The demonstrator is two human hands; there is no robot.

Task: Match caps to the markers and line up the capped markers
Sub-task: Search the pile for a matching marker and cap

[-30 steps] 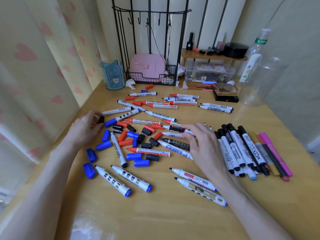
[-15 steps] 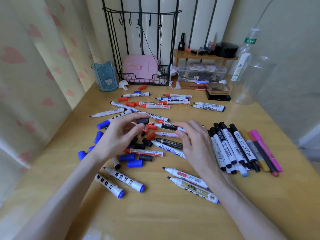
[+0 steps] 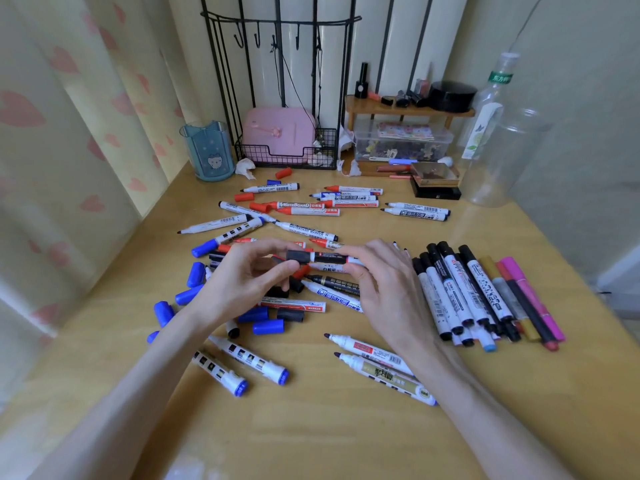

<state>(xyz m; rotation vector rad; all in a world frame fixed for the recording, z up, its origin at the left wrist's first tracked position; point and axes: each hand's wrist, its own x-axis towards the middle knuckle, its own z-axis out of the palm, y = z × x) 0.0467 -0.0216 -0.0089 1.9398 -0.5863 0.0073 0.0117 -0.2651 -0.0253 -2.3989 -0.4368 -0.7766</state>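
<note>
Carried in from the heap's left edge, a small black plastic cap (image 3: 297,257) meets the tip of a dark-barrelled marker (image 3: 329,259) above mid-scatter. Left hand (image 3: 239,285) pinches the cap; right hand (image 3: 388,292) clamps the barrel. Capping is under way; next, likely a firm push home, then the capped row (image 3: 453,289) at right.

Loose markers (image 3: 293,304) crowd the table (image 3: 311,431); front likely passable
</note>
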